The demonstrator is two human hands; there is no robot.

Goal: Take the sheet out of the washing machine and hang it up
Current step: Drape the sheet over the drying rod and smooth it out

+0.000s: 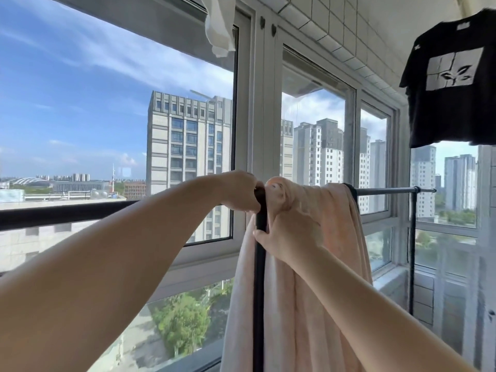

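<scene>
Head view puts the pale pink cotton sheet (pixel 316 264) at about five o'clock from centre, already draped over the thin metal top rail (pixel 386 191) of the black clothes rack (pixel 259 264), bunched thick at the rack's near corner and hanging in long folds on both sides of the upright post. I read my left hand (pixel 239 191) as curled around the top of that post just at the corner, steadying the rack, touching the sheet's bunched edge. My right hand (pixel 287 234) sits just below, at roughly six o'clock from the left, fingers closed into a fold of the fabric with the thumb against the post. At two o'clock a black T-shirt with a white square print (pixel 451 84) hangs overhead, and a white cloth (pixel 218 28) dangles at twelve o'clock by the window frame (pixel 257 103). The hanging looks mostly done; what remains, I judge, is spreading. To do it well I would keep the left hand bracing the post, draw the bunched fabric rightward along the rail toward three o'clock, and even out both hanging lengths so the damp weight does not drag the sheet off one side.
</scene>
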